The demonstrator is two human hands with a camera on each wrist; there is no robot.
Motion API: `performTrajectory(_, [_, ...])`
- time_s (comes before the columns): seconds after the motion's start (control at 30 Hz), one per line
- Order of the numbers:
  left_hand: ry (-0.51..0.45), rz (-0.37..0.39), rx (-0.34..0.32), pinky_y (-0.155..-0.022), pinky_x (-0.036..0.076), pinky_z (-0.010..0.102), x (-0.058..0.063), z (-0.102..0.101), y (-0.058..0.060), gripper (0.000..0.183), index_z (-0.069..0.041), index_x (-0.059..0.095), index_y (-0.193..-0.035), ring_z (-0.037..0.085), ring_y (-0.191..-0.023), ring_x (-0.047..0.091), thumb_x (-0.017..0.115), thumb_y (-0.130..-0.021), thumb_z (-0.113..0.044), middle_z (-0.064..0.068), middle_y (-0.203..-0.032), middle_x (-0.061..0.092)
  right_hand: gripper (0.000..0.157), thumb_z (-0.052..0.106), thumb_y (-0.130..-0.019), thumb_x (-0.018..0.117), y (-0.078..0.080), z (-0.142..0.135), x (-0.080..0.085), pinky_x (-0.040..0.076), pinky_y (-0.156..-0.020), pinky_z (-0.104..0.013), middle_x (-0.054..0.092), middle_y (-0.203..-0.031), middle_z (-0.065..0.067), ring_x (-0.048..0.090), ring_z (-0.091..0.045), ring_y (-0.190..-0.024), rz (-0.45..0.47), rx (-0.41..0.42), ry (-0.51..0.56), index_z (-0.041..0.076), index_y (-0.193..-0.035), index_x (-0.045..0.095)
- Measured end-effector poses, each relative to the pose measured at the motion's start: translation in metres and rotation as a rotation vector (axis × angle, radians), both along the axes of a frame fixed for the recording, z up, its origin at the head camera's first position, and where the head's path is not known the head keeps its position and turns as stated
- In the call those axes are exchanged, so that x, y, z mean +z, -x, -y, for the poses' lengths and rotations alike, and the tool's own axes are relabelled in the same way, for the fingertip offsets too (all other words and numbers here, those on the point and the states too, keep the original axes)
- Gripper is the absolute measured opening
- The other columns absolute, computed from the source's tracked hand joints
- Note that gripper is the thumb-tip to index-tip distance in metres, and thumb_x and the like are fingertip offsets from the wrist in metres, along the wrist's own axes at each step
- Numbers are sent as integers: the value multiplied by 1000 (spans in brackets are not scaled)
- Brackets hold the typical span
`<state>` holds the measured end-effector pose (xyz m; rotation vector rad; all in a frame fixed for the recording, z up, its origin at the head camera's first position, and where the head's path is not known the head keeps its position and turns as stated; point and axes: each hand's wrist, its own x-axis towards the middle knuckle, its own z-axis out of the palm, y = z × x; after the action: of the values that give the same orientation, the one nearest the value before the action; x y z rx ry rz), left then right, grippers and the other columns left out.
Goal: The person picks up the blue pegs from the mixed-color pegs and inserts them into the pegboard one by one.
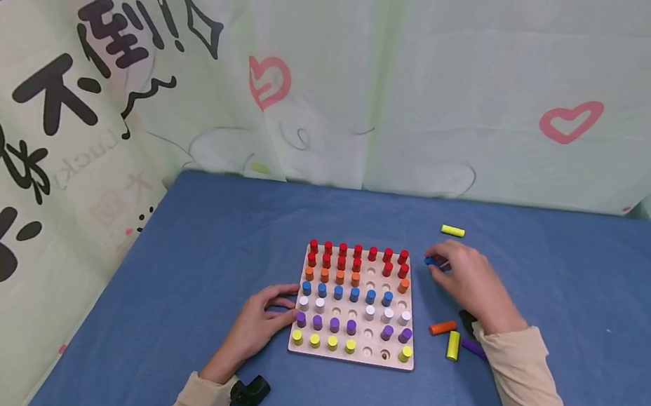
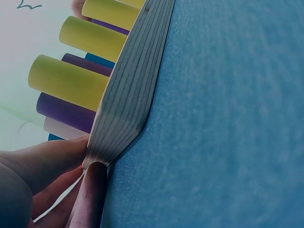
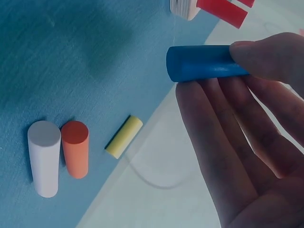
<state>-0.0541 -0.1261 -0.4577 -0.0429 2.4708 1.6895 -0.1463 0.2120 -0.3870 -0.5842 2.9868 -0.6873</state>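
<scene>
A light wooden pegboard (image 1: 339, 356) lies on the blue cloth, its pegs standing in rows of red, orange, blue, white, purple and yellow, with some holes bare. My left hand (image 1: 257, 320) grips the board's left side; in the left wrist view, thumb and fingertips pinch the layered edge (image 2: 128, 90) near a corner. Off the board's upper right corner, my right hand (image 1: 467, 275) holds a blue peg (image 3: 204, 63) between thumb and fingers. That peg lies roughly level in the right wrist view, one end sticking out past the fingertips.
Beyond the right hand lies a yellow peg (image 1: 452, 231). Right of the board are an orange peg (image 1: 443, 328), another yellow peg (image 1: 453, 346) and a purple peg (image 1: 474, 348) partly under the sleeve. A white peg (image 3: 45, 161) shows in the right wrist view. A printed curtain (image 1: 425, 141) hangs behind.
</scene>
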Motion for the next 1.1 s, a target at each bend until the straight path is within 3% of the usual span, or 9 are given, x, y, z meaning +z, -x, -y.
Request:
performTrajectory(0.77, [3,5,0,-84,58,28,2,0,0,43,-9,59,-135,23,-105,65,69,-94,-12,11,-132,60,21,-2,-86,72,-13,0,-1,59,-80,-45,69,-101,-16,70,-30,-90,-8,96,69,-4,-106,70])
performTrajectory(1.1, [-5,12,2,-83,58,28,1,0,1,43,-9,59,-135,23,-106,64,69,-94,-12,11,-133,60,20,-2,-87,72,-21,1,4,59,-81,-44,69,-103,-14,70,-27,-91,75,119,104,-3,-107,70])
